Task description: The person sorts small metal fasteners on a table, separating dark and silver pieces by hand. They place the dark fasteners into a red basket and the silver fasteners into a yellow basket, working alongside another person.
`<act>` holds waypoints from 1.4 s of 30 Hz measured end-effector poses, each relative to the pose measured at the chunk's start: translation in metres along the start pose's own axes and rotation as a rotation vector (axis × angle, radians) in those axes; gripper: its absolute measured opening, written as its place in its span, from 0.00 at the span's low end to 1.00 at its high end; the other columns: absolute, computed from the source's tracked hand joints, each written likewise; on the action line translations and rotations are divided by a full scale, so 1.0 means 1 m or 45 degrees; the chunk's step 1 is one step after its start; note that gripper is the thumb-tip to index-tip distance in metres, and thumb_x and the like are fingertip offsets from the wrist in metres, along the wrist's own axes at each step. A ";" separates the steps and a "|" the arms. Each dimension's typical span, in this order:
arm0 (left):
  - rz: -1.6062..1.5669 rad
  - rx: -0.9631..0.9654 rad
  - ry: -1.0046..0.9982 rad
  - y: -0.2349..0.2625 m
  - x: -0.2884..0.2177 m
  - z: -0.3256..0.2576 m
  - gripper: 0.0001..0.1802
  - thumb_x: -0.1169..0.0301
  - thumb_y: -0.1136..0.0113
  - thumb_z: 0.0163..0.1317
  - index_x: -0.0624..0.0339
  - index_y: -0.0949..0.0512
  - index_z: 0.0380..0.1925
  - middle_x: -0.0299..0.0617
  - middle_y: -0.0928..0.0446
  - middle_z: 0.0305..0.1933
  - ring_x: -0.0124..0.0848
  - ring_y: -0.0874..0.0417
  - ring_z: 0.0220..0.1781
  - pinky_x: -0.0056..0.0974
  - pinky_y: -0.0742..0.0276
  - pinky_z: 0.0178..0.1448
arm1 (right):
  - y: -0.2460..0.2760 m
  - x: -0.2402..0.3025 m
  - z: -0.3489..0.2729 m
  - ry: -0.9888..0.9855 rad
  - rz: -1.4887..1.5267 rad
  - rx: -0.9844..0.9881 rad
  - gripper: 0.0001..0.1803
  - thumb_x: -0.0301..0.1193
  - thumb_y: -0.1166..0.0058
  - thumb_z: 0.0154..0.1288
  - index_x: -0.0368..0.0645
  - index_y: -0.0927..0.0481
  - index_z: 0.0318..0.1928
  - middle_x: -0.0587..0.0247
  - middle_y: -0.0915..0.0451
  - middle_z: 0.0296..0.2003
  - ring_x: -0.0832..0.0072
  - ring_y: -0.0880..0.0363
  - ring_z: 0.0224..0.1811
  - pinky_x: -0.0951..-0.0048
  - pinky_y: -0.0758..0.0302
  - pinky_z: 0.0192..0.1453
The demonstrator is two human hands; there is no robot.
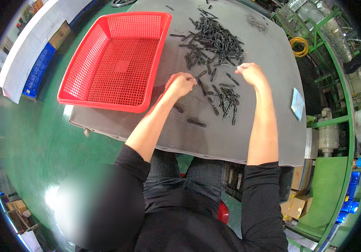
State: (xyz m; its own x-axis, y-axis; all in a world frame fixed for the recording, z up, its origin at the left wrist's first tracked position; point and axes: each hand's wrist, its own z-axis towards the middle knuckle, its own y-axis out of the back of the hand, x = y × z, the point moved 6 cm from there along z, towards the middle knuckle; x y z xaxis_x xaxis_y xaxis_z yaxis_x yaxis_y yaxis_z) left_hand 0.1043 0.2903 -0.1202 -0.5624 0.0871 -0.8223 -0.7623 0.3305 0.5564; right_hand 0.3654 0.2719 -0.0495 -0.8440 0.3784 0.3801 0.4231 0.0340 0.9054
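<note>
One red basket shows mesh floor; hands curl near black pieces, pinch unclear.

A grey table carries a red basket at its left side. A large pile of black pieces lies toward the far edge, with a smaller heap nearer. A stray piece lies near the front, pale bits far right, and a light-blue sheet at the right edge.

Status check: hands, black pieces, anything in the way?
Left hand and right hand curled over grey table, hold unclear. Black pieces heaped beyond, loose ones between hands. Red basket left of both hands, not blocking the heap.
</note>
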 end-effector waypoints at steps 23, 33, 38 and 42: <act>0.357 -0.709 -0.566 0.098 -0.106 -0.101 0.09 0.67 0.43 0.57 0.58 0.20 0.35 0.45 0.20 0.35 0.38 0.18 0.34 0.40 0.25 0.40 | -0.035 0.035 0.053 0.368 0.034 -0.242 0.19 0.43 0.43 0.55 0.44 0.20 0.42 0.54 0.19 0.39 0.60 0.21 0.44 0.61 0.26 0.48; 0.730 -0.157 0.036 -0.054 -0.033 0.025 0.18 0.63 0.40 0.56 0.66 0.27 0.39 0.52 0.25 0.44 0.47 0.24 0.48 0.46 0.26 0.48 | -0.067 -0.057 0.028 0.212 0.723 0.065 0.16 0.36 0.40 0.57 0.39 0.25 0.41 0.51 0.21 0.33 0.61 0.22 0.43 0.63 0.28 0.48; 0.678 -0.097 -0.095 -0.048 -0.028 0.034 0.12 0.69 0.40 0.55 0.63 0.26 0.36 0.53 0.23 0.39 0.48 0.23 0.46 0.48 0.29 0.50 | -0.065 -0.039 0.010 0.157 0.109 -0.140 0.19 0.41 0.38 0.54 0.42 0.24 0.41 0.56 0.27 0.48 0.61 0.27 0.51 0.58 0.28 0.53; 0.346 -0.081 -0.191 -0.033 -0.019 0.036 0.12 0.75 0.44 0.56 0.66 0.27 0.41 0.50 0.23 0.35 0.38 0.20 0.36 0.41 0.26 0.43 | -0.078 -0.017 0.013 0.518 -0.034 -0.136 0.15 0.37 0.39 0.54 0.43 0.23 0.39 0.56 0.26 0.46 0.58 0.25 0.48 0.57 0.28 0.50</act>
State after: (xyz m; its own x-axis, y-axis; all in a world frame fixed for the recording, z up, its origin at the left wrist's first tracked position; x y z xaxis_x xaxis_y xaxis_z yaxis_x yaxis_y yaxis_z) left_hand 0.1519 0.3119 -0.1278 -0.6980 0.3036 -0.6486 -0.6120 0.2173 0.7604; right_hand 0.3511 0.2752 -0.1291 -0.9246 -0.0179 0.3805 0.3809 -0.0655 0.9223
